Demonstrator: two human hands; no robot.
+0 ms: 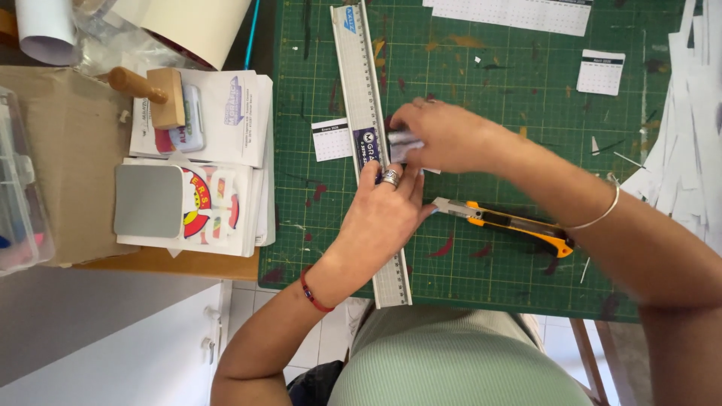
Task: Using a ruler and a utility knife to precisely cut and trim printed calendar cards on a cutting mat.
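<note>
Cutting mat (481, 248): a large green gridded mat, stained with paint, is spread over the table from 12 to 5 o'clock.
Cardboard box (71, 158): a brown box is seen at 9 o'clock, with a clear plastic case at its left edge.
Printed sheets (233, 113): white stacks are laid at 10 o'clock; red and yellow emblems and a grey rounded card (148, 201) are carried on the lower stack.
Metal ruler (368, 135): a long steel ruler is laid from 12 to 6 o'clock across the mat.
Left hand (383, 218): the ruler is pressed flat under spread fingers; a ring is worn.
Right hand (444, 135): a small white printed slip (402, 146) is pinched against the ruler's right edge.
Utility knife (515, 224): an orange and black knife is left lying at 3 o'clock of the left hand, unheld.
Wooden stamp (158, 94): it is set at 10 o'clock on a small tin.
Calendar cards (600, 72): small white cards with black headers are placed at 1 o'clock and beside the ruler.
Step in hand: the slip is judged to be lined up for trimming.
Next move: a firm hold on the ruler and a free hand for the knife seem called for.
</note>
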